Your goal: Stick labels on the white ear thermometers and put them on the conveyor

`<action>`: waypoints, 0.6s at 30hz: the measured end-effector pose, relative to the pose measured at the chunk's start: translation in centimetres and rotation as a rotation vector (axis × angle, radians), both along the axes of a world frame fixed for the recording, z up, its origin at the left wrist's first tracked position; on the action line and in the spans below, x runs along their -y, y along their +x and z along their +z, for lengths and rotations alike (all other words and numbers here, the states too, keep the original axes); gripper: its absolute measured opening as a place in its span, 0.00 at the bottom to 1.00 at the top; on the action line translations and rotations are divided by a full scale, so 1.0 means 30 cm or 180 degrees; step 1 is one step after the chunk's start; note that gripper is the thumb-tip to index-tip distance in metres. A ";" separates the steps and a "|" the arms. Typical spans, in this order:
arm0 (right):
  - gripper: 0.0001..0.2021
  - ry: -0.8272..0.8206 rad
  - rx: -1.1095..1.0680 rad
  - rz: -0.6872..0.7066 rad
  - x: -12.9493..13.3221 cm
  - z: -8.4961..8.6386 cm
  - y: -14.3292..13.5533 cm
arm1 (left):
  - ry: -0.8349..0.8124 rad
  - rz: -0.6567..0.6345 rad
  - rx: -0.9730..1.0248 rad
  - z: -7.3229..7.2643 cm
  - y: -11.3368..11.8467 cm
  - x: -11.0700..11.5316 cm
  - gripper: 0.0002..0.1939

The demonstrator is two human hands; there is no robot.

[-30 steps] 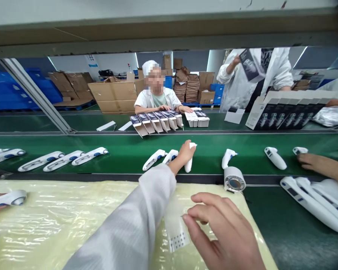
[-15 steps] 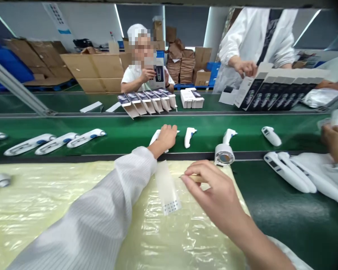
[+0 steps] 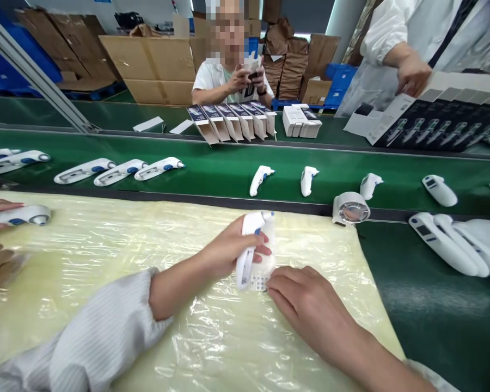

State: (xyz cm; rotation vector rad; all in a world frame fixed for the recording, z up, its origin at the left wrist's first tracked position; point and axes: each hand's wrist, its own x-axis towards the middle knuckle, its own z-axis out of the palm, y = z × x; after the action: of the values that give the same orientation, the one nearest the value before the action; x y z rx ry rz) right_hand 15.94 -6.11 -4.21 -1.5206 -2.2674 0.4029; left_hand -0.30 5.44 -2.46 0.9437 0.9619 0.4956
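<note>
My left hand (image 3: 228,247) grips a white ear thermometer (image 3: 245,269) with a blue button and a blue-tipped nose, held over the yellow plastic-covered table. Beneath it lies a pale sticker sheet (image 3: 265,261), its near end carrying rows of small dark dots. Closed in a pinch, my right hand (image 3: 306,299) has its fingertips at that dotted end. The thin pointed tool seen there earlier is almost wholly hidden by the fingers now. Whether its tip touches a dot I cannot tell.
Several thermometers (image 3: 159,167) lie along the green conveyor (image 3: 212,163). A round white device (image 3: 351,208) stands by the table's far right corner. More white housings (image 3: 445,245) lie at right. At left, a co-worker's hand (image 3: 0,207) holds a thermometer. Across are two people and printed boxes (image 3: 232,122).
My left hand has taken an ear thermometer off the conveyor and brought it back over the sticker sheet. My right hand has lowered to the sheet's dotted end. The view has shifted.
</note>
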 end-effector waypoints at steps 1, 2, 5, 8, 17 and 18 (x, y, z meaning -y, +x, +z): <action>0.11 0.0003 -0.0083 -0.0066 0.013 0.001 0.009 | 0.0003 -0.0093 -0.0019 -0.011 -0.004 0.020 0.22; 0.10 -0.0002 -0.0173 -0.0174 0.021 0.001 0.020 | 0.0050 -0.0184 -0.0031 -0.019 -0.006 0.033 0.22; 0.08 -0.0063 -0.0243 -0.0532 0.025 -0.003 0.051 | 0.0176 -0.0291 -0.0072 -0.022 -0.006 0.044 0.24; 0.08 -0.0180 -0.0145 -0.0688 0.012 -0.011 0.055 | 0.0201 -0.0275 -0.0135 -0.014 -0.002 0.044 0.24; 0.11 -0.0119 0.0084 -0.0652 0.000 -0.018 0.025 | 0.0342 -0.0115 -0.0188 -0.031 0.005 0.064 0.35; 0.11 -0.0116 0.0093 -0.0646 0.000 -0.018 0.026 | 0.0333 -0.0123 -0.0182 -0.033 0.004 0.064 0.38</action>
State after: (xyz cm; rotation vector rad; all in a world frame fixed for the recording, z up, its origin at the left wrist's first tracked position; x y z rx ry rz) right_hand 16.71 -6.10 -4.75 -1.7655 -2.1110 0.3675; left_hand -0.18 3.52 -3.43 1.0737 0.9747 0.4923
